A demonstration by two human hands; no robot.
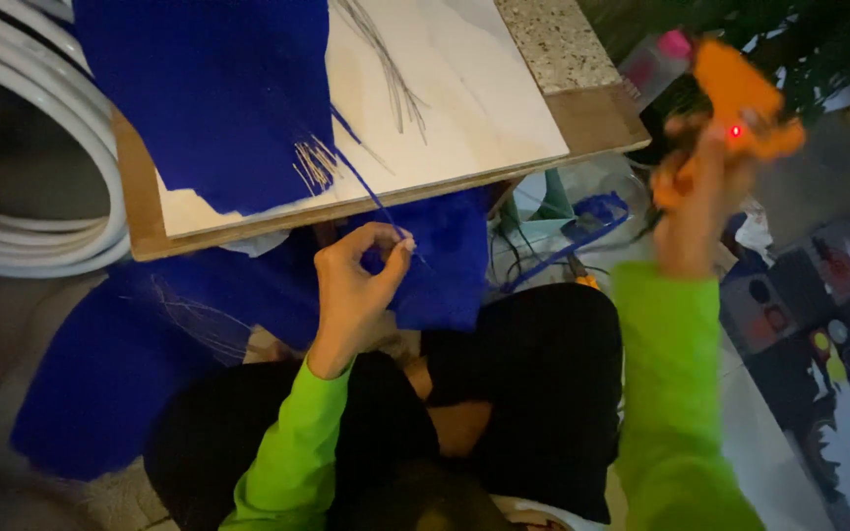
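Head view, left hand (356,285) pinching blue thread (366,182)

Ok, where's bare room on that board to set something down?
The pale board is bare on its right half, between the blue fabric and the speckled stone edge, apart from pencil strokes. Its left half is covered. The floor right of the board is cluttered. The left hand pinches a thread; the right hand holds an orange glue gun.

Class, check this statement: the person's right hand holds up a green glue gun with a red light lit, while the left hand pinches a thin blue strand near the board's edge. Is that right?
Not quite. The head view shows the glue gun in the right hand is orange, not green; only the sleeves are green. The rest stands: its red light is lit, and the left hand pinches a thin blue strand near the board edge.
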